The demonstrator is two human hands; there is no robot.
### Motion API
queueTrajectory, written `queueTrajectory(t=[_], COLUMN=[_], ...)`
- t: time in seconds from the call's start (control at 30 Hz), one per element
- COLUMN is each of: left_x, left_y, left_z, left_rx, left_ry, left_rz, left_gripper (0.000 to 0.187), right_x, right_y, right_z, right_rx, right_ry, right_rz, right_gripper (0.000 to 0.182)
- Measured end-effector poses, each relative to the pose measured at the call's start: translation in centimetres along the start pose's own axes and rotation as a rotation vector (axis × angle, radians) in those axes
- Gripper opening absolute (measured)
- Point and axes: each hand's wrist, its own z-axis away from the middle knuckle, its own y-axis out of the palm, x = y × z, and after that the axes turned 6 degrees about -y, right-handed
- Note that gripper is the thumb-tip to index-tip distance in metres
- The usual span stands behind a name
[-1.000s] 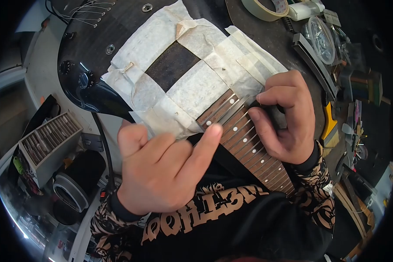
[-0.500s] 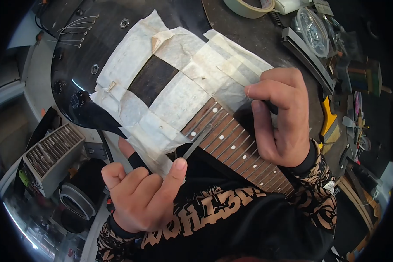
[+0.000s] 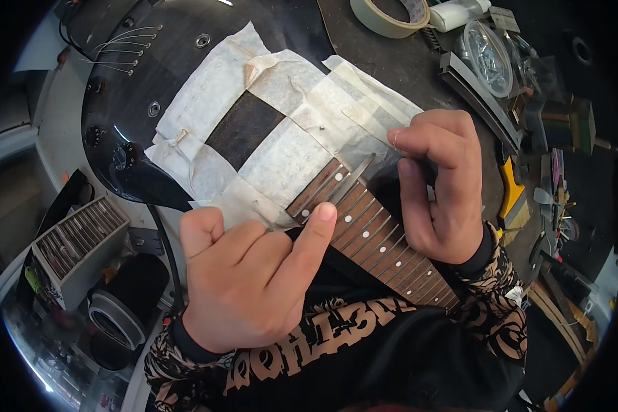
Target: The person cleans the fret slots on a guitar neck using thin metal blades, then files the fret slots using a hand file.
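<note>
My left hand [image 3: 250, 275] is closed on a narrow metal file [image 3: 353, 176], its index finger stretched along the top. The file lies across the upper frets of a guitar fretboard [image 3: 384, 226], its far tip reaching past the edge. Beside the far edge of the neck is my right hand [image 3: 446, 185], fingers bent, thumb and index tip slightly apart, nothing visible between them. Masking tape [image 3: 281, 151] covers part of the black guitar body [image 3: 185, 69] around a bare dark rectangle. The file's handle end is hidden by my left hand.
A tape roll [image 3: 391, 27] and a tub of small parts [image 3: 487, 58] are at the upper right, near a grey metal bar [image 3: 481, 103]. A yellow-handled tool [image 3: 509, 189] lies right of my hand. At the left stands a slotted box [image 3: 79, 247].
My left hand has pushed the file up and to the right across the frets. My right hand has stayed nearly in place.
</note>
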Motion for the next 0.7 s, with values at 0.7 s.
queueTrajectory(t=[0.7], left_x=[0.2], left_y=[0.2], left_z=[-0.4], left_rx=[-0.012], left_ry=[0.031], left_rz=[0.004], left_gripper=[0.061], right_x=[0.2], right_y=[0.0], right_z=[0.2], right_rx=[-0.004], right_ry=[0.019], right_rz=[-0.038], right_gripper=[0.065])
